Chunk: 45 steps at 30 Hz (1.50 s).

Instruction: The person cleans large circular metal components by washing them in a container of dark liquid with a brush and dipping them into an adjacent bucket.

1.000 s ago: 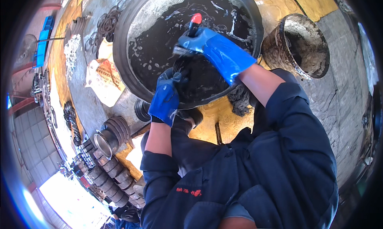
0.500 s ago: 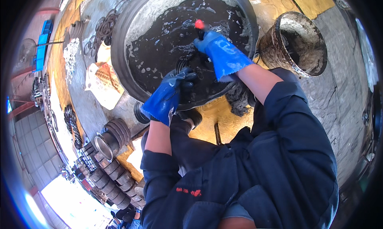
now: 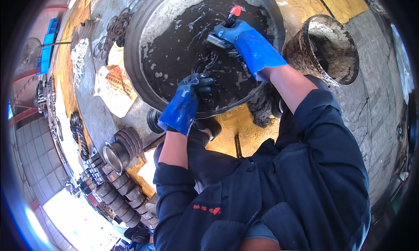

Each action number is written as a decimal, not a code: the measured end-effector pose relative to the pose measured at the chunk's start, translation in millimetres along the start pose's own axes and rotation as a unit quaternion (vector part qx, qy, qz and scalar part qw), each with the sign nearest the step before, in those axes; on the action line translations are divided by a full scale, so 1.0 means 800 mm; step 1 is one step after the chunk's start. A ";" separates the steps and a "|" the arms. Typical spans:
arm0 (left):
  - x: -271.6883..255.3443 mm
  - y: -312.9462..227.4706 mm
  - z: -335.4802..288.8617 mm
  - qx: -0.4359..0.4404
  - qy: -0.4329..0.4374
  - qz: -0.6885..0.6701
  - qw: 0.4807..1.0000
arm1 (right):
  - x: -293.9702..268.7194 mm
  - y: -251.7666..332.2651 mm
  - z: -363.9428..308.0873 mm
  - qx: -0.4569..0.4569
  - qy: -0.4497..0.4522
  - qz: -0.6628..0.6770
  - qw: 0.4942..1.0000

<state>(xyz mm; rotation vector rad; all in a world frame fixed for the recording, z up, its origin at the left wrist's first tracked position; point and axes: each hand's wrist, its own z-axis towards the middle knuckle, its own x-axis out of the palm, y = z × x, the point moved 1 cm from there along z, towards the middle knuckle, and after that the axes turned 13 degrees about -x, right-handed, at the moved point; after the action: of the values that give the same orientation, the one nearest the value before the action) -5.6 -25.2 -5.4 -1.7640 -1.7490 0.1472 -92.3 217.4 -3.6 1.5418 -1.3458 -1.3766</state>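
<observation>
A wide round tub [image 3: 132,54] of dark, foamy liquid stands in front of me. My right hand [image 3: 235,32], in a blue rubber glove, is closed round a brush [image 3: 231,19] with a black handle and a red end. The brush head is held just over the liquid. At the near left of the tub my left hand [image 3: 192,88], gloved too, is closed on dark metal rings [image 3: 199,66] that sit partly in the liquid. How many rings it grips is hidden by the glove and the dark water.
A dirty metal bucket [image 3: 301,48] stands right of the tub. On the left lie a printed sack [image 3: 114,91] and loose dark rings [image 3: 117,28]. Stacked ring parts [image 3: 126,141] and rows of rusty cylinders [image 3: 118,198] are at the lower left. Dark rags [image 3: 262,111] lie by the tub's near edge.
My right hand has moved up and to the right with the brush, whose head now shows above the liquid. The left hand stays nearly in place at the rings.
</observation>
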 end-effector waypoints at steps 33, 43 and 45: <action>0.017 -0.014 -0.030 0.042 -0.046 0.079 0.995 | 0.040 -0.016 -0.031 -0.030 0.066 -0.208 0.975; 0.040 -0.004 -0.015 0.103 -0.010 0.108 0.989 | -0.025 -0.023 0.022 -0.016 -0.044 -0.110 0.993; 0.029 -0.009 -0.007 -0.003 -0.016 0.062 0.998 | -0.024 -0.027 0.030 0.006 0.009 -0.072 0.997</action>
<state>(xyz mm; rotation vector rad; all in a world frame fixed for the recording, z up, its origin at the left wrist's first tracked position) -7.0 -6.0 10.8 -1.8839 -1.6634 0.2231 -108.0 244.9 -23.5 1.6833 -1.2555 -1.4393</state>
